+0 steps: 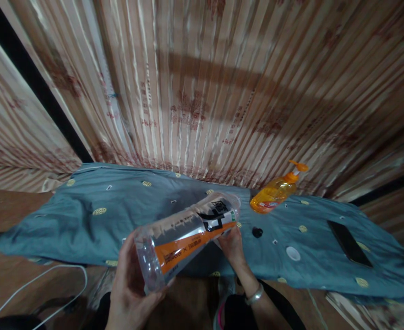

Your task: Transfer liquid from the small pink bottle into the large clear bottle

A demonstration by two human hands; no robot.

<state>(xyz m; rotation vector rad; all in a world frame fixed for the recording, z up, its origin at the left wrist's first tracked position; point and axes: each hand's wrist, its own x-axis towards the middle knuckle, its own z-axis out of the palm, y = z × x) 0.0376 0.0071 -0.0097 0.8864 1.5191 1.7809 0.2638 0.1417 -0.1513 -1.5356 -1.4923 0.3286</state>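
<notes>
Head view shows me a clear plastic bottle (190,238) with an orange-and-black label, held up over the near side of a teal cloth (102,233). Its long axis slants across the picture, from the broad end at lower left, nearest my viewpoint, to the far end at upper right, which points ahead and rightward. From here I see the left hand (128,282) wrapped around the broad end, grasping it. On the right hand (232,245), I make out fingers against the lower edge near the far end; they are partly hidden, so I can't tell whether they clasp it. Beyond that far end, to the right, an orange pump bottle (270,197) rests on the cloth. Nearer me lie a small black object (257,232), a white disc (293,253) and, farther right, a dark phone (349,244).
</notes>
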